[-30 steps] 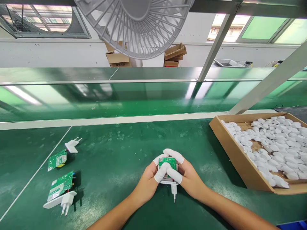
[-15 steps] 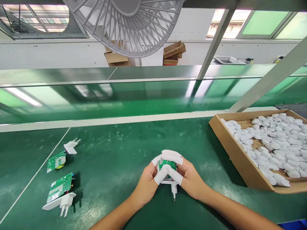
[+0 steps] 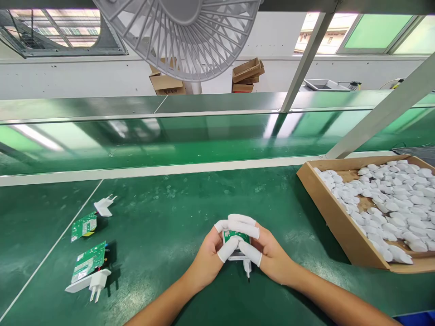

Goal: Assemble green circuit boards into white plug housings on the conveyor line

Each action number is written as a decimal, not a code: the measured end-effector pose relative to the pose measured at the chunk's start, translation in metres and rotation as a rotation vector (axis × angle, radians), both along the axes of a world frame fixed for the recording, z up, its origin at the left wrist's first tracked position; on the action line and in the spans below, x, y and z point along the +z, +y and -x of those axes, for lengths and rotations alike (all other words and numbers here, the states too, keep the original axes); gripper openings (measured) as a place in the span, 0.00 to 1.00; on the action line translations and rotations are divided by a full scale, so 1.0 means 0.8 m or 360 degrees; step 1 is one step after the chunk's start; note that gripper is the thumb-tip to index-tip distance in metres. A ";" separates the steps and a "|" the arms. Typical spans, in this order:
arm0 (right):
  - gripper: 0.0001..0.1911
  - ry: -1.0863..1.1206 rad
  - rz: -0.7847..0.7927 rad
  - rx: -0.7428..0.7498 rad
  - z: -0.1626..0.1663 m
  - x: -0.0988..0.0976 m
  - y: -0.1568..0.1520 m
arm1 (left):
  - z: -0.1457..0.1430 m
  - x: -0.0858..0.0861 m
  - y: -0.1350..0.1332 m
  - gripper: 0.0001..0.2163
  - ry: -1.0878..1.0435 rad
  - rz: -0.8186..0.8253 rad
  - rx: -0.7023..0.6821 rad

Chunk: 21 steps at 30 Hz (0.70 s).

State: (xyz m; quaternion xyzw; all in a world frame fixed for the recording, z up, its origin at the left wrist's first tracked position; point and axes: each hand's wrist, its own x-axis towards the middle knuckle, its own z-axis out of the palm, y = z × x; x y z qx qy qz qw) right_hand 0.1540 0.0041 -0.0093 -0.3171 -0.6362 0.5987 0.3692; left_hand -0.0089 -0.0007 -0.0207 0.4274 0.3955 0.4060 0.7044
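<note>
Both hands close around one power adapter (image 3: 247,266), a white plug housing with a green circuit board (image 3: 237,235) in it, at the front middle of the bench. My left hand (image 3: 212,251) grips its left side, and my right hand (image 3: 267,246) grips its right side. White finger cots cover the thumbs and fingertips. The thumbs press together over the near part of the board. The plug end sticks out toward me below the thumbs. Part of the board is hidden under the fingers.
On the left lie two more boards wired to white plug pieces, a nearer one (image 3: 89,261) and a farther one (image 3: 84,226). A cardboard tray (image 3: 335,222) of many white shell pieces stands at right. A fan (image 3: 204,54) hangs above, beyond the green bench (image 3: 163,226).
The thumbs have shifted slightly over the board, still pressed on the adapter. The view has moved a little, and the pieces at left appear slightly farther right.
</note>
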 end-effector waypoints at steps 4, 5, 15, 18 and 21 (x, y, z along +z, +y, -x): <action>0.24 -0.0190 -0.0269 -0.0013 -0.001 0.001 -0.004 | -0.001 0.003 -0.001 0.12 0.0062 -0.0015 0.0043; 0.26 -0.0185 -0.0267 -0.0017 -0.001 0.001 -0.005 | -0.001 0.004 -0.002 0.11 0.0066 -0.0030 0.0049; 0.31 -0.0386 -0.0280 -0.0066 -0.001 0.002 -0.004 | 0.002 -0.004 0.000 0.10 -0.0014 -0.0011 0.0041; 0.35 -0.0489 -0.0278 -0.0084 -0.001 0.001 -0.004 | 0.002 -0.007 0.002 0.14 -0.0124 0.0058 0.0006; 0.38 -0.0593 -0.0346 -0.0028 0.000 0.002 -0.004 | 0.003 -0.006 0.002 0.16 -0.0112 0.0057 -0.0052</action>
